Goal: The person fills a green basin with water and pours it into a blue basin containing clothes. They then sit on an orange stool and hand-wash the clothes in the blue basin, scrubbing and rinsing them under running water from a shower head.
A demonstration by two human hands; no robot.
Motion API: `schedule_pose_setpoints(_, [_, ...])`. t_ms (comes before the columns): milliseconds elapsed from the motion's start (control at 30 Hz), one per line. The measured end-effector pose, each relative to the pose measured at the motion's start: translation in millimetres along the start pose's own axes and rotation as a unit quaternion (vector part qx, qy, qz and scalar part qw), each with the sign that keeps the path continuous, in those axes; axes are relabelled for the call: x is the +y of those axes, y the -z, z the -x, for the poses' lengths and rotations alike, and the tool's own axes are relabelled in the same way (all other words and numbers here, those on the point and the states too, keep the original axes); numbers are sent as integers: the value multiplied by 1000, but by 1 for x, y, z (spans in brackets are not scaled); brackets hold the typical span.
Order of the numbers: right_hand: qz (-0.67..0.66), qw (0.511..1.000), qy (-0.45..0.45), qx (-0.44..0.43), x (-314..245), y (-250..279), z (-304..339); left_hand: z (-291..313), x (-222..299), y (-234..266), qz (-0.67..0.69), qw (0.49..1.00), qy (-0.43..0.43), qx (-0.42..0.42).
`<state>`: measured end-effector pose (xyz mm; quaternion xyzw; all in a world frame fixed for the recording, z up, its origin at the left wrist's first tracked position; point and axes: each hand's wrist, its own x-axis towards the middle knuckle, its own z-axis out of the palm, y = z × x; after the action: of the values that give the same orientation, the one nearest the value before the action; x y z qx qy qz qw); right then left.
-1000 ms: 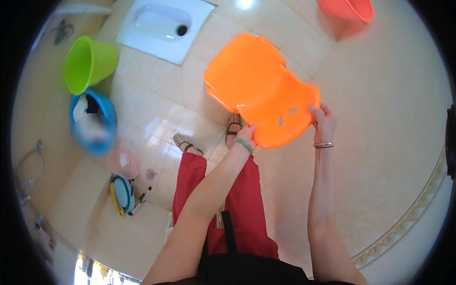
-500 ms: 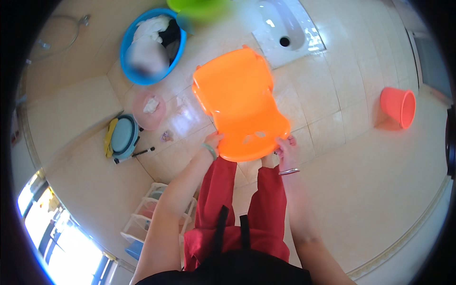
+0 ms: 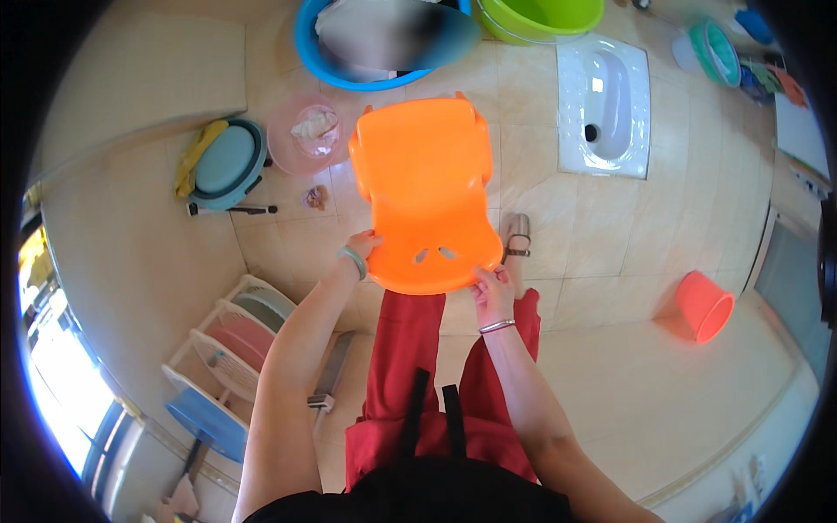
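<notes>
I hold an orange plastic stool (image 3: 425, 187) out in front of me, above a tiled floor. My left hand (image 3: 362, 249) grips its near left edge; a green bangle sits on that wrist. My right hand (image 3: 493, 292) grips the near right edge, with a thin bracelet on the wrist. The stool's seat faces up towards me, with two small slots near my hands. Below it are my red trousers and one sandalled foot (image 3: 516, 237).
A blue basin (image 3: 349, 70) with laundry and a green bucket (image 3: 540, 22) stand ahead. A white squat toilet (image 3: 603, 105) lies at the right. A pink bowl (image 3: 301, 135), a teal folded basin (image 3: 225, 161), an orange bucket (image 3: 704, 305) and a rack of basins (image 3: 231, 349) surround me.
The view has swung, so the basins and toilet shifted right. The stool now sits straighter in front of me, still gripped by both hands.
</notes>
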<state>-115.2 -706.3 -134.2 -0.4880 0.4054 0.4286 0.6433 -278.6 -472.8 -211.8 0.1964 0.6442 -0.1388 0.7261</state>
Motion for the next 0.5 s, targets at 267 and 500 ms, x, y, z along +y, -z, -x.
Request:
schedule_pose_setpoints(267, [37, 994, -99, -3, 4, -3, 9, 1, -29, 29, 28, 997, -17, 69])
schedule_pose_setpoints(500, [53, 988, -143, -6, 20, 9, 18, -3, -65, 45, 49, 994, -5, 95])
